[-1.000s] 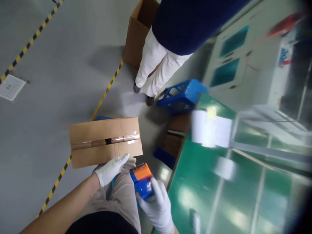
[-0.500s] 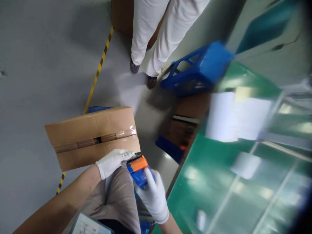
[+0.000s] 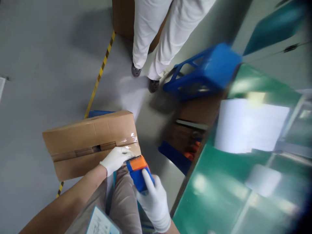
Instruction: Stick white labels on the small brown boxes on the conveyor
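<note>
My right hand (image 3: 154, 198), in a white glove, grips a blue and orange tape dispenser (image 3: 138, 174) in front of my thigh. Its dark toothed edge points up toward the box. My left hand (image 3: 117, 159), also gloved, has its fingertips pinched together right at that edge; whatever lies between them is too small to make out. Just beyond both hands is a brown cardboard box (image 3: 90, 131), its flaps folded in with a narrow gap along the middle seam. Clear shiny tape covers the right end of the seam.
A green-topped table (image 3: 209, 182) with white papers (image 3: 248, 126) runs along my right. A blue plastic stool (image 3: 207, 70) stands beyond it. Ahead stands a person in white trousers (image 3: 161, 42), in front of another carton (image 3: 123, 19). Yellow-black tape (image 3: 101, 71) marks the floor.
My left fingers were stretched toward the dispenser's edge and are now curled into a pinch there. The box sits slightly lower in view. The dispenser stays in my right hand.
</note>
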`<state>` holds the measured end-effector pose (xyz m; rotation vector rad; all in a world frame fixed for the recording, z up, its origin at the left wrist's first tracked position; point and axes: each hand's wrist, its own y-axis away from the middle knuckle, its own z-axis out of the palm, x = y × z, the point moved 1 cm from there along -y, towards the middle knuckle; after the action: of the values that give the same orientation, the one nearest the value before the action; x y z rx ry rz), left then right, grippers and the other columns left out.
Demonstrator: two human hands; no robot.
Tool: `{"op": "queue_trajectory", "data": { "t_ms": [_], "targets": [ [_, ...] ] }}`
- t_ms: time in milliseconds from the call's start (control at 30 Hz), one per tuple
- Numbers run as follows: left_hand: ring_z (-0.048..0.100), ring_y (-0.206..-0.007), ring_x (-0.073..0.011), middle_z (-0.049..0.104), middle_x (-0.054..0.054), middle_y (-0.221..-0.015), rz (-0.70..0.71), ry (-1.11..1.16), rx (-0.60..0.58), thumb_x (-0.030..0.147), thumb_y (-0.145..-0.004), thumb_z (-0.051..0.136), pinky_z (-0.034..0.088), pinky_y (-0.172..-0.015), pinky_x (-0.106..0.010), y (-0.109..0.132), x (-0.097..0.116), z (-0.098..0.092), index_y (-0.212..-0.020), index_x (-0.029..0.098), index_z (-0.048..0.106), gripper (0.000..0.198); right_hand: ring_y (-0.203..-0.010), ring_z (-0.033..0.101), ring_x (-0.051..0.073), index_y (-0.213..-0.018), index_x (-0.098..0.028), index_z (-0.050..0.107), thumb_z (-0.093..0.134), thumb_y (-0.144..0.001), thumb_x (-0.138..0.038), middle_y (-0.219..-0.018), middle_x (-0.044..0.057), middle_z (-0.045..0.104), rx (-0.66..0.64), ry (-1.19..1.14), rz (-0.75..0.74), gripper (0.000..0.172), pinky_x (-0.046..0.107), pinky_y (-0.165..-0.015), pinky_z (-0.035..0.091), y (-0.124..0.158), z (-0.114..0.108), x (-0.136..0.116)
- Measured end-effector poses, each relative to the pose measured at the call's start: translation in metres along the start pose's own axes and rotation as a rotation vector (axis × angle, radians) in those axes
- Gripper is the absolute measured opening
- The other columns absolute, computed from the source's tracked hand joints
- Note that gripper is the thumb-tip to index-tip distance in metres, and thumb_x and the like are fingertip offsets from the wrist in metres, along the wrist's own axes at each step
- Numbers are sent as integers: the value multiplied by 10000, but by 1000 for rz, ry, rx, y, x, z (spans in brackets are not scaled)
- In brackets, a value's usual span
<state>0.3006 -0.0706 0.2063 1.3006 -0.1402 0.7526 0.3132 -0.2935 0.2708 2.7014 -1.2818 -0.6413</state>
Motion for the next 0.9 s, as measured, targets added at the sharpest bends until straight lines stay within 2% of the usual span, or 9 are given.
{"op": "queue_trajectory", "data": {
  "t_ms": [100,167,200,267,333,400,567,767,900],
  "targets": [
    [702,-899,-268,809,-62,-925,153,-185,92,416,-816,743,516,-851,-391,-50,40,-34,-852,217,839,224,-630,588,159,-1427,-247,563,668,-847,-336,-907,49,572,-3,42,54,596,262,-522,499,-31,10,1],
    [689,-830,-237,801,-68,-888,271,-232,269,415,-764,786,522,-815,-377,-93,72,-62,-850,194,831,242,-637,595,165,-1444,-235,565,682,-842,-375,-922,55,586,7,41,104,629,270,-528,507,-55,18,4],
    [693,-862,-225,802,-72,-921,296,-213,305,387,-751,799,526,-836,-363,-114,87,-75,-875,187,829,237,-641,599,168,-1453,-236,565,690,-839,-393,-933,58,592,6,41,129,646,276,-533,513,-67,21,6],
    [694,-852,-203,791,-80,-900,254,-159,280,342,-744,805,536,-825,-346,-149,106,-93,-863,169,815,210,-656,612,177,-1465,-251,565,708,-830,-418,-953,60,598,-10,47,178,672,286,-547,524,-84,28,10],
    [695,-816,-191,770,-69,-842,184,-117,220,343,-754,808,551,-790,-342,-171,113,-100,-869,169,800,209,-677,625,188,-1475,-271,562,716,-824,-430,-965,60,599,-24,52,218,687,297,-564,534,-96,34,13],
    [703,-805,-191,754,-56,-815,146,-107,198,358,-776,804,569,-764,-343,-179,113,-101,-905,180,792,221,-690,628,195,-1480,-281,560,712,-824,-433,-959,55,596,-37,43,247,690,306,-581,541,-102,37,15],
    [714,-823,-183,749,-67,-815,115,-115,223,300,-822,776,596,-769,-317,-178,110,-100,-902,162,784,160,-694,628,192,-1463,-282,579,718,-816,-428,-937,44,586,-69,11,283,679,304,-598,542,-109,34,12],
    [750,-860,-223,772,-78,-937,63,-139,189,330,-831,777,611,-725,-330,-190,114,-108,-970,185,775,201,-687,624,187,-1467,-292,577,724,-823,-457,-916,27,563,-94,7,306,680,296,-595,530,-122,36,8],
    [748,-874,-218,790,-93,-957,34,-189,212,360,-807,806,595,-734,-307,-202,103,-108,-982,179,786,252,-685,624,189,-1462,-295,583,731,-818,-450,-911,24,557,-108,23,324,679,292,-586,517,-126,42,7]
  ]
}}
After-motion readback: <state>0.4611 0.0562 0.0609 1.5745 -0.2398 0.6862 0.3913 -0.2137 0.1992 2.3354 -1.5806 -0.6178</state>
